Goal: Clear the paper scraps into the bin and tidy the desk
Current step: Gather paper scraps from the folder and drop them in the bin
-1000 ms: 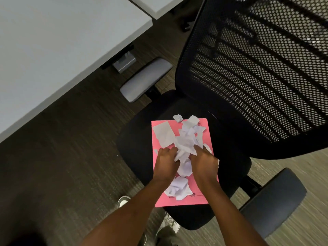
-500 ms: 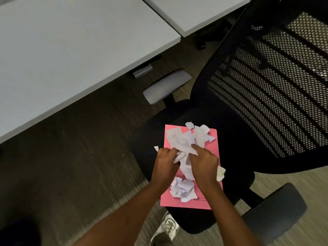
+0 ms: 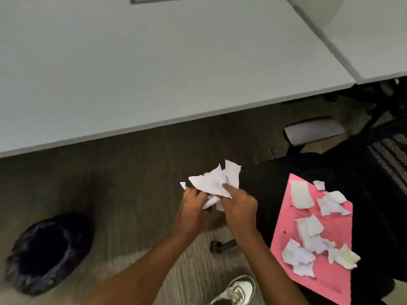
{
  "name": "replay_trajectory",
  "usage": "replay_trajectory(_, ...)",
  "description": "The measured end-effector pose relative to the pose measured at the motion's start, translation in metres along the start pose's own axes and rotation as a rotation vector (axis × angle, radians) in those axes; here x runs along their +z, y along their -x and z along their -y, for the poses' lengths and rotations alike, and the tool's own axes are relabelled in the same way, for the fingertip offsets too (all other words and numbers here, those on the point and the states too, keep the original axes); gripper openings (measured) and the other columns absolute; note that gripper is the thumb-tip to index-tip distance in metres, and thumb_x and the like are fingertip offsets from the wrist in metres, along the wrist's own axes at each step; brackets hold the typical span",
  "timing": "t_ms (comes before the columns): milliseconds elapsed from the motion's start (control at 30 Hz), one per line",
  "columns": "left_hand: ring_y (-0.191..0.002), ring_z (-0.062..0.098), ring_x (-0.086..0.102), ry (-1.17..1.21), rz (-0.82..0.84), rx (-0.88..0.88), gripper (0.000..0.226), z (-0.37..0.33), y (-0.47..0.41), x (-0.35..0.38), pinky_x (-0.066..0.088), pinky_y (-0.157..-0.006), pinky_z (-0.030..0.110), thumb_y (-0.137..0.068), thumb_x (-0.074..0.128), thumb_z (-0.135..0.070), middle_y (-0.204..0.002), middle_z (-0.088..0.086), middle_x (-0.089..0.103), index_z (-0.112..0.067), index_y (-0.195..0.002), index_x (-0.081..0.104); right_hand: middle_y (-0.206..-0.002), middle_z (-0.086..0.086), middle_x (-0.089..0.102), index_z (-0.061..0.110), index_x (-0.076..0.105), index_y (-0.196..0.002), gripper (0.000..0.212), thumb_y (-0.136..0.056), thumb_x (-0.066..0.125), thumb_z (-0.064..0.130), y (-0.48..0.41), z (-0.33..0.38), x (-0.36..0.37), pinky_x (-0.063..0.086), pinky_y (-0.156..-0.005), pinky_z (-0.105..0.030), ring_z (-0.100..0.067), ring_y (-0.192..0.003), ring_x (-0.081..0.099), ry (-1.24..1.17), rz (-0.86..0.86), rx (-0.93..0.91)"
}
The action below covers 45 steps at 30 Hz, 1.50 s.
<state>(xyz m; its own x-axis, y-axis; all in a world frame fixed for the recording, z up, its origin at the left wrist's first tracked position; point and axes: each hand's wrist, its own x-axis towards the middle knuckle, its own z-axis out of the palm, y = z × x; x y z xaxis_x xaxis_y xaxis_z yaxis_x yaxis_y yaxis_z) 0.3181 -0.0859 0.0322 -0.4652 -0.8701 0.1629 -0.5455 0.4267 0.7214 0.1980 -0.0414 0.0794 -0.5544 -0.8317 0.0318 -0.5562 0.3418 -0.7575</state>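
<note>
My left hand [image 3: 192,209] and my right hand [image 3: 239,206] are closed together around a bunch of white paper scraps [image 3: 214,181], held in the air above the floor, left of the chair. Several more torn white scraps [image 3: 308,230] lie on a pink folder [image 3: 328,280] resting on the black chair seat [image 3: 275,183] at the right. A round bin with a black liner [image 3: 47,249] stands open on the floor at lower left, well to the left of my hands.
A large white desk [image 3: 154,62] spans the top, with a second desk [image 3: 374,29] at the upper right. The chair's grey armrest [image 3: 313,130] and mesh back [image 3: 392,159] are at the right. My shoe [image 3: 236,290] and a chair caster [image 3: 222,246] are below my hands.
Both hands have lifted a bunch of scraps off the pink folder and carried it left, away from the chair. The view has swung left, bringing the bin into sight.
</note>
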Motion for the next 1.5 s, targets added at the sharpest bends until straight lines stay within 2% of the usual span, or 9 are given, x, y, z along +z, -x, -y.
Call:
replay_trajectory(200,-0.085,0.027,0.056,-0.050,-0.152,-0.135,0.031,0.123,0.068,-0.139,0.037,-0.073,0.022,-0.072,0.072,-0.002,-0.095,0.013,0.065,-0.005,-0.102,0.067,-0.075,-0.009,0.072,0.020,0.076,-0.090,0.016,-0.084,0.065,0.011,0.061,0.113,0.153,0.037,-0.056,-0.011,-0.018,-0.065,0.061,-0.080,0.239,0.040)
replay_trajectory(400,-0.094,0.024,0.055,-0.090,-0.270,-0.254,0.025,0.266,0.157,-0.257,0.045,-0.081,0.024,-0.079,0.065,-0.016,-0.100,0.015,0.065,-0.004,-0.101,0.067,-0.077,-0.017,0.073,0.017,0.077,-0.093,0.017,-0.083,0.068,0.008,0.137,0.213,0.311,0.044,-0.060,-0.032,-0.026,-0.066,0.065,-0.120,0.418,-0.009)
replay_trajectory(533,-0.097,0.020,0.051,-0.118,-0.304,-0.331,0.034,0.359,0.219,-0.306,0.036,-0.085,0.017,-0.076,0.063,-0.014,-0.103,0.012,0.063,-0.012,-0.110,0.062,-0.091,-0.017,0.074,0.013,0.075,-0.097,0.016,-0.083,0.070,0.011,0.188,0.243,0.420,0.049,-0.067,-0.033,-0.027,-0.075,0.068,-0.136,0.552,0.008)
replay_trajectory(733,-0.090,0.023,0.050,-0.237,-0.277,-0.427,0.020,0.489,0.293,-0.336,0.041,-0.078,0.034,-0.076,0.060,-0.011,-0.092,0.019,0.067,-0.002,-0.092,0.066,-0.089,-0.012,0.073,0.018,0.077,-0.092,0.014,-0.087,0.067,0.027,0.256,0.243,0.570,0.038,-0.055,-0.021,-0.009,-0.064,0.060,-0.126,0.665,0.019)
replay_trajectory(867,-0.080,0.035,0.058,-0.200,-0.122,-0.526,0.018,0.547,0.320,-0.331,0.041,-0.071,0.038,-0.066,0.065,-0.001,-0.081,0.022,0.067,0.002,-0.084,0.066,-0.083,-0.015,0.074,0.014,0.077,-0.086,0.014,-0.087,0.065,0.019,0.278,0.215,0.641,0.040,-0.060,-0.028,-0.025,-0.071,0.067,-0.050,0.703,0.078)
replay_trajectory(1067,-0.081,0.037,0.063,-0.156,0.085,-0.611,0.023,0.615,0.327,-0.304,0.048,-0.072,0.045,-0.078,0.069,-0.010,-0.088,0.019,0.069,0.000,-0.099,0.066,-0.066,-0.014,0.071,0.013,0.074,-0.068,0.036,-0.090,0.061,0.037,0.282,0.169,0.702,0.045,-0.058,-0.034,-0.025,-0.062,0.065,0.095,0.779,0.025)
replay_trajectory(1167,-0.079,0.040,0.063,-0.122,0.104,-0.624,0.018,0.631,0.326,-0.293,0.046,-0.070,0.042,-0.077,0.068,-0.006,-0.083,0.022,0.068,0.002,-0.092,0.064,-0.064,-0.017,0.069,0.019,0.061,-0.050,0.038,-0.087,0.065,0.023,0.281,0.151,0.718,0.036,-0.058,-0.028,-0.021,-0.057,0.057,0.067,0.830,0.064)
replay_trajectory(1333,-0.104,0.033,0.060,-0.164,0.289,-0.687,0.055,0.648,0.320,-0.291,0.036,-0.091,0.034,-0.067,0.079,-0.015,-0.109,0.019,0.066,-0.002,-0.116,0.058,-0.084,-0.016,0.072,0.004,0.070,-0.083,0.034,-0.083,0.068,0.038,0.271,0.152,0.732,0.036,-0.062,-0.027,-0.028,-0.081,0.065,0.113,0.989,0.246)
replay_trajectory(1500,-0.132,0.030,0.035,-0.363,0.492,-0.759,0.097,0.654,0.314,-0.289,0.028,-0.108,0.046,-0.059,0.083,-0.046,-0.137,0.007,0.048,-0.015,-0.138,0.037,-0.106,-0.007,0.069,0.017,0.068,-0.110,0.034,-0.089,0.058,0.042,0.263,0.166,0.722,0.043,-0.069,-0.022,-0.021,-0.095,0.062,-0.009,1.073,0.291)
